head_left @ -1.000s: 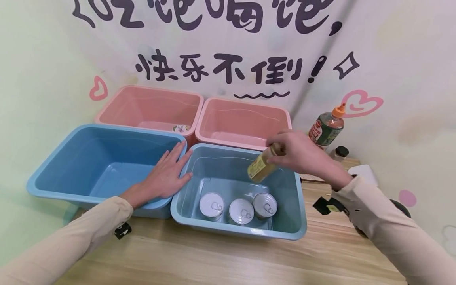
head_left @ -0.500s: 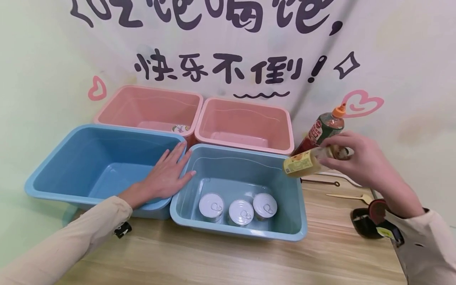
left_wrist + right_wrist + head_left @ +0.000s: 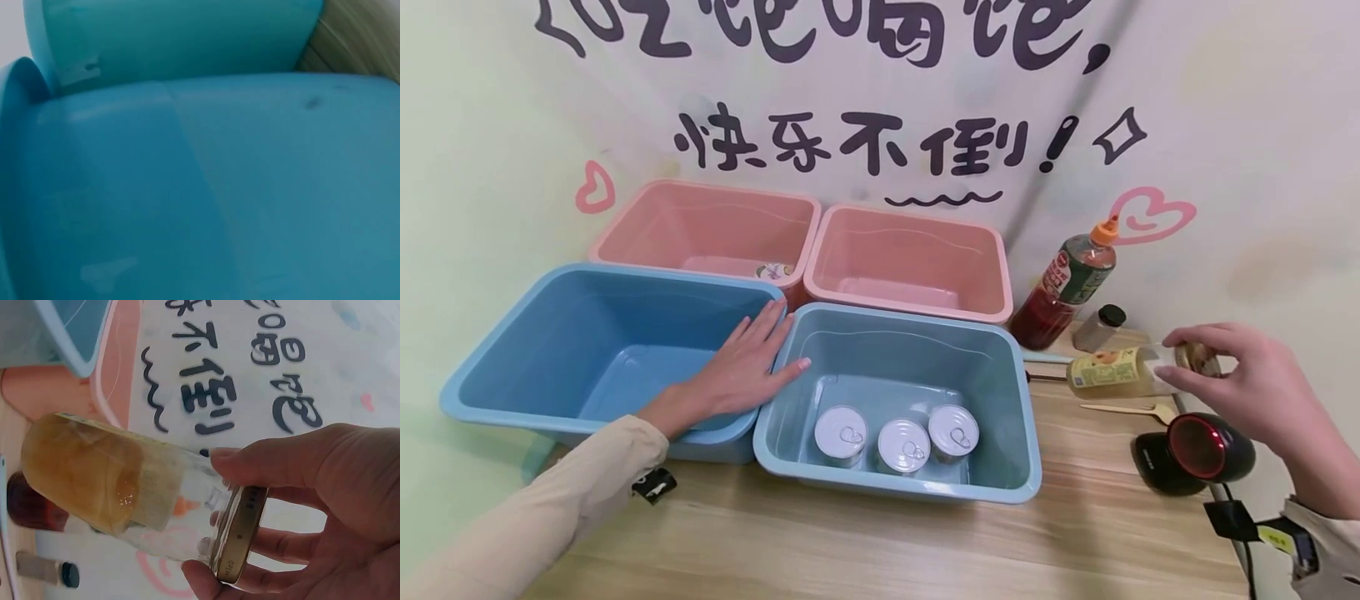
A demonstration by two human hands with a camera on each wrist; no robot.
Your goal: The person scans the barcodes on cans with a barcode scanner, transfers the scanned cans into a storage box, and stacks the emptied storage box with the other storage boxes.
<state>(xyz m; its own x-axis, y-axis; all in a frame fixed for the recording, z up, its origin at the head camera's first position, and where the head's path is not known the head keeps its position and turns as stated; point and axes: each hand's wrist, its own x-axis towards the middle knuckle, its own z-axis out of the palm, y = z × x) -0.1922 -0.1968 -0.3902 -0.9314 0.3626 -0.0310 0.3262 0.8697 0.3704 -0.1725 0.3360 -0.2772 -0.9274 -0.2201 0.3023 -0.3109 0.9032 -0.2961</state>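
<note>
My right hand (image 3: pixel 1255 375) grips the gold-lidded end of a glass jar (image 3: pixel 1105 373) and holds it nearly level over the right side of the table. In the right wrist view, thumb and fingers close round the lid, and the jar (image 3: pixel 94 475) has amber contents settled toward its base. My left hand (image 3: pixel 741 375) lies with straight fingers across the touching rims of the blue bin (image 3: pixel 512 415) and the teal bin (image 3: pixel 895 486). Inside the teal bin stand 3 cans with ring-pull lids, one of them a can (image 3: pixel 904 444) at the front. The left wrist view shows mostly blue bin wall (image 3: pixel 187 187).
Two pink bins stand behind, a left pink bin (image 3: pixel 722 221) with a round printed item (image 3: pixel 773 271) and a right pink bin (image 3: pixel 917 250). To the right are a red sauce bottle (image 3: pixel 1067 287), a black-capped jar (image 3: pixel 1099 327), a wooden utensil (image 3: pixel 1131 409) and a black-and-red device (image 3: pixel 1206 447).
The right hand has carried the jar from above the teal bin to the right and lower, past the bin's right edge. My left hand has stayed on the rims.
</note>
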